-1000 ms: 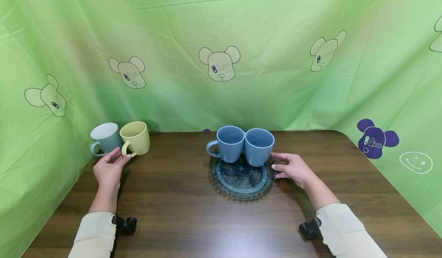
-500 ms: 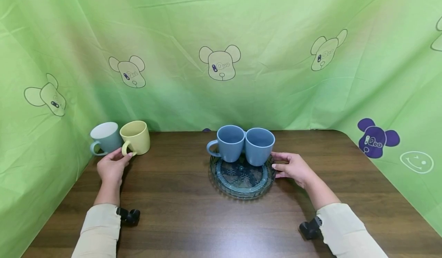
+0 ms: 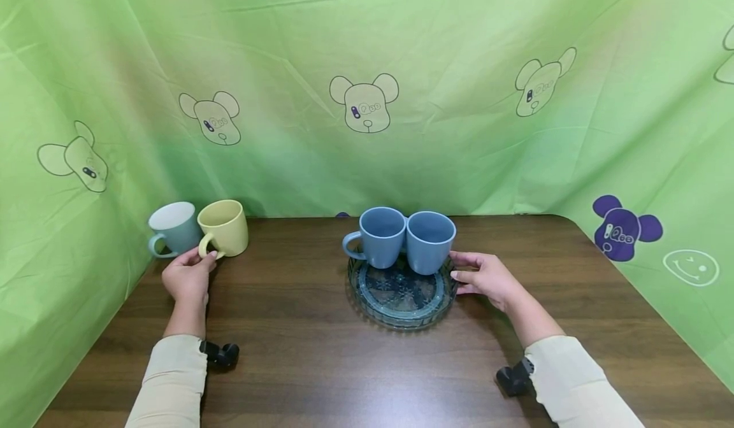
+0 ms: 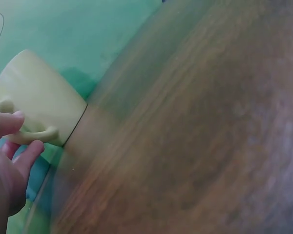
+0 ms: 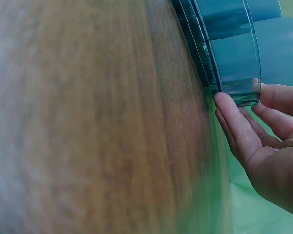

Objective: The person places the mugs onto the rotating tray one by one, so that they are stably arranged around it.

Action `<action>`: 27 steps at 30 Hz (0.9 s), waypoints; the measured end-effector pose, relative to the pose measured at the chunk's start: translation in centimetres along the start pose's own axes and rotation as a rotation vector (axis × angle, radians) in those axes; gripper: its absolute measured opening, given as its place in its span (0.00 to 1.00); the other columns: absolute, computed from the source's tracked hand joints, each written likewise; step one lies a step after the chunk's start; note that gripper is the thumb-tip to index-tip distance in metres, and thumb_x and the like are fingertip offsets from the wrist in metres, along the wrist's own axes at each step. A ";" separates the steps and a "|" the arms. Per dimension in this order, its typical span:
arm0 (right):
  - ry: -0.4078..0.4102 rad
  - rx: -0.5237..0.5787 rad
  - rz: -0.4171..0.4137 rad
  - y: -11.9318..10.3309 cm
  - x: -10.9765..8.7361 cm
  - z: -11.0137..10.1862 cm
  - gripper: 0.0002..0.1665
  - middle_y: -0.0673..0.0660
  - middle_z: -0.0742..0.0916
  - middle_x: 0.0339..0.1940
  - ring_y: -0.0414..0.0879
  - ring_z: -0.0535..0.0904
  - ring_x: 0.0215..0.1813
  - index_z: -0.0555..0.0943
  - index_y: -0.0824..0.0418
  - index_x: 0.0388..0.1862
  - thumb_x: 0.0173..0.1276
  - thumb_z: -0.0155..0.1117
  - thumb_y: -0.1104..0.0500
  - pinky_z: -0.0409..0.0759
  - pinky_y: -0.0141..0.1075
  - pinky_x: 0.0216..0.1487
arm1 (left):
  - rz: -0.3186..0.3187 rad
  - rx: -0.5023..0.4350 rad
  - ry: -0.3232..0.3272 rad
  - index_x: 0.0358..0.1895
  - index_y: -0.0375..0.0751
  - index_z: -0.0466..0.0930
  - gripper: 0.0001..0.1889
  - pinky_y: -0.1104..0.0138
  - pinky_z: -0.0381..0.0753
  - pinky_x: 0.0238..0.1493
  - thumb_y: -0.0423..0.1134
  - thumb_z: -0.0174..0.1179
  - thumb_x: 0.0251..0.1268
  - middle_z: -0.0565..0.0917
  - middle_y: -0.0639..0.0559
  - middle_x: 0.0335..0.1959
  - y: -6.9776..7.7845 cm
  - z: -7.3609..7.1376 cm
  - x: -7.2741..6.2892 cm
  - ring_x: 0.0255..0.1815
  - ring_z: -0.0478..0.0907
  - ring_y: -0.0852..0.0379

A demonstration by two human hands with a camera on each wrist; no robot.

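Note:
At the left, my left hand [image 3: 186,279] pinches the handle of a yellow mug [image 3: 228,227], which stands upright on the table. In the left wrist view, the thumb and fingers close about the handle [image 4: 41,134] of that mug. Right beside it is a teal mug [image 3: 180,237] with a white inside. Two blue mugs [image 3: 383,238] stand side by side toward the back of a round, blue-tinted glass tray [image 3: 401,320]. On the tray's right side, my right hand [image 3: 484,281] holds the rim, thumb at the upper edge and fingers low along the wall [image 5: 239,92].
The wooden table [image 3: 298,364] spreads in front of the mugs and tray. A green printed cloth [image 3: 287,128] hangs close behind the back edge and along both sides. Each wrist wears a small black camera [image 3: 220,355].
My left forearm and wrist have shifted a little right, with the fingers staying at the yellow mug's handle. The right hand, tray and blue mugs have kept their places.

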State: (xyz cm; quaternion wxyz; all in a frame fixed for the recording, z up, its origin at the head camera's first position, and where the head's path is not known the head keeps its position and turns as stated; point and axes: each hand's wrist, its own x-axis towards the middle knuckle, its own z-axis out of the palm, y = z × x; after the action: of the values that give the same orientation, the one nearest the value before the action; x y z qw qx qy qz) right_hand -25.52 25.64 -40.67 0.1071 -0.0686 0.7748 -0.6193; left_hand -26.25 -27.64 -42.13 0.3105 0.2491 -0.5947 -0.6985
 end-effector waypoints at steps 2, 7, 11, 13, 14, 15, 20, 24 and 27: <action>-0.004 0.001 -0.004 0.0 0.0 0.0 0.33 0.80 0.66 0.67 0.41 0.79 0.48 0.60 0.82 0.68 0.68 0.59 0.73 0.88 0.40 0.42 | -0.018 -0.072 0.025 0.32 0.37 0.86 0.12 0.75 0.85 0.28 0.17 0.69 0.48 0.78 0.56 0.20 0.0 0.0 0.0 0.20 0.79 0.66; -0.015 0.002 -0.006 0.0 0.0 0.1 0.33 0.80 0.67 0.66 0.41 0.79 0.48 0.59 0.82 0.68 0.68 0.58 0.73 0.88 0.40 0.42 | -0.040 -0.138 0.050 0.28 0.42 0.86 0.14 0.74 0.86 0.31 0.16 0.69 0.47 0.77 0.54 0.22 -0.1 -0.2 -0.1 0.22 0.79 0.65; -0.016 0.005 -0.008 0.1 -0.1 0.1 0.33 0.80 0.67 0.66 0.41 0.79 0.48 0.59 0.82 0.68 0.68 0.58 0.73 0.88 0.41 0.42 | -0.032 -0.155 0.055 0.28 0.41 0.86 0.14 0.73 0.86 0.31 0.16 0.69 0.48 0.77 0.54 0.21 -0.2 -0.3 -0.3 0.20 0.80 0.65; -0.014 0.008 -0.011 0.1 -0.1 0.1 0.33 0.81 0.67 0.66 0.41 0.79 0.47 0.59 0.82 0.68 0.68 0.58 0.73 0.88 0.40 0.42 | -0.025 -0.163 0.056 0.27 0.41 0.86 0.14 0.73 0.87 0.31 0.16 0.69 0.48 0.77 0.54 0.21 -0.2 -0.3 -0.4 0.20 0.80 0.65; -0.013 0.011 -0.012 0.1 -0.1 0.1 0.33 0.81 0.67 0.66 0.40 0.79 0.47 0.59 0.82 0.68 0.68 0.58 0.73 0.88 0.40 0.42 | -0.021 -0.163 0.054 0.27 0.41 0.86 0.14 0.73 0.86 0.30 0.16 0.69 0.48 0.77 0.54 0.20 -0.2 -0.4 -0.4 0.19 0.80 0.65; -0.011 0.013 -0.013 0.1 -0.1 0.1 0.33 0.81 0.67 0.66 0.40 0.80 0.47 0.59 0.82 0.68 0.68 0.58 0.73 0.88 0.40 0.42 | -0.019 -0.163 0.054 0.26 0.42 0.86 0.14 0.73 0.86 0.30 0.17 0.69 0.48 0.77 0.54 0.20 -0.2 -0.4 -0.5 0.19 0.80 0.65; -0.004 0.023 -0.013 0.2 -0.2 0.0 0.33 0.81 0.68 0.65 0.40 0.80 0.46 0.59 0.83 0.68 0.67 0.58 0.74 0.88 0.40 0.43 | -0.017 -0.165 0.044 0.25 0.44 0.85 0.15 0.73 0.86 0.29 0.17 0.69 0.48 0.77 0.53 0.21 -0.1 -0.6 -0.7 0.19 0.79 0.64; -0.003 0.032 -0.008 0.3 -0.2 -0.1 0.33 0.81 0.68 0.65 0.41 0.80 0.46 0.59 0.82 0.68 0.67 0.59 0.74 0.88 0.40 0.43 | -0.023 -0.173 0.034 0.23 0.46 0.84 0.17 0.74 0.86 0.28 0.16 0.68 0.48 0.76 0.53 0.21 0.0 -0.8 -1.0 0.18 0.79 0.65; -0.001 0.045 -0.004 0.3 -0.3 -0.1 0.34 0.81 0.68 0.64 0.41 0.80 0.46 0.59 0.82 0.68 0.67 0.59 0.73 0.88 0.40 0.43 | -0.024 -0.184 0.023 0.22 0.46 0.84 0.17 0.73 0.86 0.28 0.16 0.68 0.48 0.76 0.53 0.21 0.0 -0.9 -1.1 0.18 0.80 0.64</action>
State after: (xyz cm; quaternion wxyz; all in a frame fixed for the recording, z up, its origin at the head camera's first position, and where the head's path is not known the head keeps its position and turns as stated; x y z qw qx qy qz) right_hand -25.29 25.87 -40.89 0.1077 -0.0682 0.7606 -0.6365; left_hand -24.90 -27.42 -42.35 0.3305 0.2346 -0.5216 -0.7508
